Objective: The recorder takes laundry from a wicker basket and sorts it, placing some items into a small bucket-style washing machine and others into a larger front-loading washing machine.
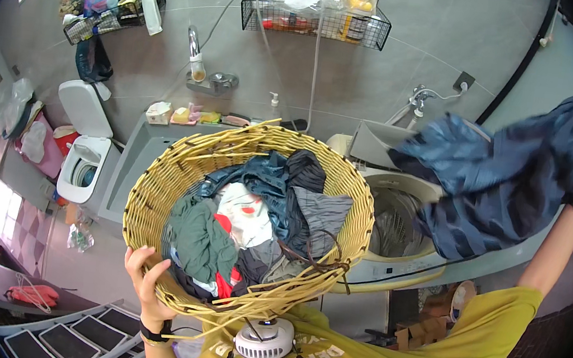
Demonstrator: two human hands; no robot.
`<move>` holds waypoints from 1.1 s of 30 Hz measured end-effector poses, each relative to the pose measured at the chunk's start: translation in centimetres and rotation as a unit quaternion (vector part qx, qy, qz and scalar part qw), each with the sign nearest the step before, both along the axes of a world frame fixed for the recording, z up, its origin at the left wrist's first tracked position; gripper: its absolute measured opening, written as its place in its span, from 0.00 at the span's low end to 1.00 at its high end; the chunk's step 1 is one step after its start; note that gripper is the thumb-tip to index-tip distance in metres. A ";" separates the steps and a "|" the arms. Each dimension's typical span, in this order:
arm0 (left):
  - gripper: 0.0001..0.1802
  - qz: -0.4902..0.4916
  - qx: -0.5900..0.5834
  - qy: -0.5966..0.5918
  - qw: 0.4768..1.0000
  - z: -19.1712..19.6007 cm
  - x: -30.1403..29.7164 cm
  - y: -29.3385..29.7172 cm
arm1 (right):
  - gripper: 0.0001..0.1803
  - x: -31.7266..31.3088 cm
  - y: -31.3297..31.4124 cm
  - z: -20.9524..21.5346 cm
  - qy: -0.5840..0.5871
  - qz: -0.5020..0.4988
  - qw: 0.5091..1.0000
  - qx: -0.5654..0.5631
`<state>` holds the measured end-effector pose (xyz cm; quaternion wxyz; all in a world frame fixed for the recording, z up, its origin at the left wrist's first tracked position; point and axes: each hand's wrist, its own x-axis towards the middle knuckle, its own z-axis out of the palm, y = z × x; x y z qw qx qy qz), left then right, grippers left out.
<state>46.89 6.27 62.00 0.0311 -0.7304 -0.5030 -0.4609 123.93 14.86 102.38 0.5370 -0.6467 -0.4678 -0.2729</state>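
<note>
A round yellow wicker basket (147, 195) full of crumpled clothes is right in front of my body. My left hand (147, 283) grips its near left side, fingers bent against the wicker. Inside lie a green garment (203, 244), a white one with red marks (245, 215), and several dark blue and grey pieces. My raised right arm stretches out to the right and holds up a dark blue garment (503, 197), slightly blurred. The cloth covers my right hand's fingers. Below and left of the hanging cloth is an open top-loading washing machine (379, 267) with its drum showing.
A grey sink (124, 189) lies behind the basket's left side, with small bottles and soaps along its back edge. A faucet (196, 62) and wire racks (315, 23) are on the tiled wall. A small white washer (85, 174) stands left, its lid up. A folded ladder (82, 332) is lower left.
</note>
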 end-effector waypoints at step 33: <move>0.29 0.034 -0.066 0.014 0.997 1.7 1.3 -0.1 | 0.21 -30.8 8.6 -26.0 -0.201 0.440 0.762 -0.431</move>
